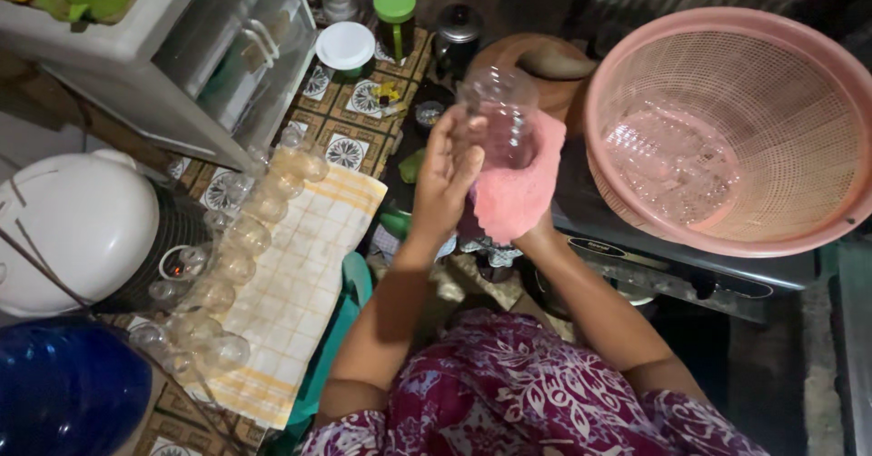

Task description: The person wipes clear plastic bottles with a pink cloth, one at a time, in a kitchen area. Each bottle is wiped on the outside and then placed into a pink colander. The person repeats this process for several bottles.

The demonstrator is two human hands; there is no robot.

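Wiping a clear glass [502, 111], the left hand [447, 176] grips it, the right hand [536, 224] clasps a pink cloth [520, 188]; many glasses [238, 265] already line the checked towel [304, 283].

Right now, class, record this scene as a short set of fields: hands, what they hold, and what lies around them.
left hand: grips the clear plastic jar
right hand: hidden under the pink cloth, pressed to the jar
left of hands: row of clear jars on a checked yellow towel
right of hands: pink mesh basket
far left: white rice cooker
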